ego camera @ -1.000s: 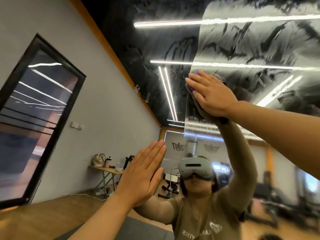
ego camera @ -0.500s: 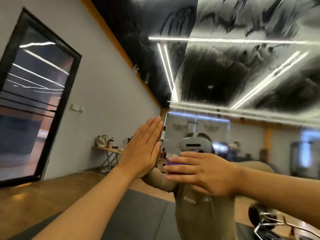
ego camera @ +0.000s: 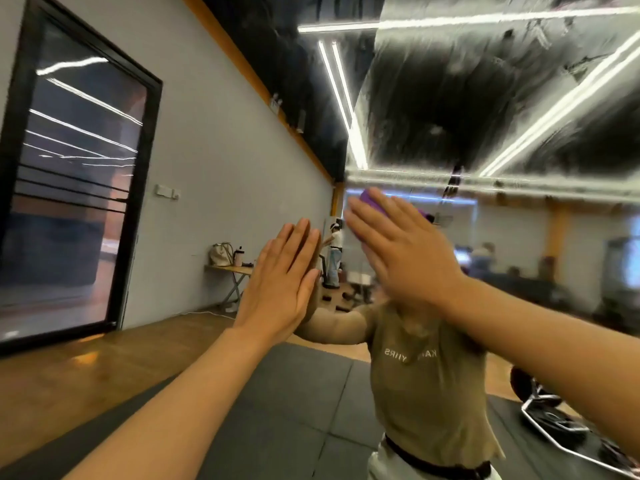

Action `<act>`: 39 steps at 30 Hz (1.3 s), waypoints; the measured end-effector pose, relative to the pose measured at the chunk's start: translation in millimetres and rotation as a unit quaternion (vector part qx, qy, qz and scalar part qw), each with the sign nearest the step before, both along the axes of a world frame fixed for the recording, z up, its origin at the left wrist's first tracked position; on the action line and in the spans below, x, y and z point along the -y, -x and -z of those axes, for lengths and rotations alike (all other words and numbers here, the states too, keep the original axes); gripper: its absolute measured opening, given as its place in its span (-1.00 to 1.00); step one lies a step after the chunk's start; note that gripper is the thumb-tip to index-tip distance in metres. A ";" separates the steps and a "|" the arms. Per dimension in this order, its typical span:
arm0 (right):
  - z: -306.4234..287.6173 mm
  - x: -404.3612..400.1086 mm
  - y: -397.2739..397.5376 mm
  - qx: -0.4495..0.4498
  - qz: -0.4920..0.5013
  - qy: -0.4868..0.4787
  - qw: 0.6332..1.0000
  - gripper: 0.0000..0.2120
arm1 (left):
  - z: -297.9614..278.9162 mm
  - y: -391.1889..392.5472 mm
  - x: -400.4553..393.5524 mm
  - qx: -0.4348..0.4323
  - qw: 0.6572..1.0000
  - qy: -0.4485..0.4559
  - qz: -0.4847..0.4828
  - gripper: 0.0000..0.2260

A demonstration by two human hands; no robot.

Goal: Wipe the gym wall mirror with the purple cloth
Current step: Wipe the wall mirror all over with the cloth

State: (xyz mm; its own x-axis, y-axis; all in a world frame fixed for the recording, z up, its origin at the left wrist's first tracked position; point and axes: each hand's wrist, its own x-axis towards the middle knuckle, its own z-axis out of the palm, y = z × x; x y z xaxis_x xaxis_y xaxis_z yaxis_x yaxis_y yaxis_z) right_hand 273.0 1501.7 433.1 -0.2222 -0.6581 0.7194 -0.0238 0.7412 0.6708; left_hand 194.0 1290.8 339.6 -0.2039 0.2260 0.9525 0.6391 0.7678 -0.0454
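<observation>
Since half a second ago, the right hand (ego camera: 405, 254) is higher on the glass and the purple cloth (ego camera: 372, 202) now sits above the reflected head, not in front of the chest. The cloth is pressed flat against the wall mirror (ego camera: 519, 116), and only its upper edge shows past the fingertips, plus a small purple corner on the far side of the hand. The right hand lies over it with straight, spread fingers, so it presses the cloth and does not curl round it. The hand is a little blurred.

The left hand (ego camera: 280, 285) is just beside it, lower and to the left, with flat fingers held together and the palm against the mirror near its edge. It holds nothing.

In the mirror the person's reflection wears an olive T-shirt (ego camera: 426, 382) with white letters. The upper part of the glass shows grey streaks and long ceiling lights. To the left is a grey wall with a black-framed window (ego camera: 79, 174), and further back a small table (ego camera: 232, 270) carries a bag (ego camera: 221, 254) and a bottle. The floor is wood with dark mats (ego camera: 294, 393).
</observation>
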 end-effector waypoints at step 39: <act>219.7 -45.1 -23.5 0.149 0.084 -0.282 0.944 -0.43 | 88.0 -34.4 -21.8 0.040 0.999 0.007 -0.024 -0.43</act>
State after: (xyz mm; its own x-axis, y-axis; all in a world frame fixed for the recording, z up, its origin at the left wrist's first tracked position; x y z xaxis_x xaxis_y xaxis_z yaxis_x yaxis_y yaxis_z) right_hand 296.5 1546.8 213.4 -0.4942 -0.8558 0.1530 -0.1890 0.2776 0.9419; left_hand 228.3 1312.6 251.6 -0.2903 0.2273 0.9295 0.6031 0.7976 -0.0067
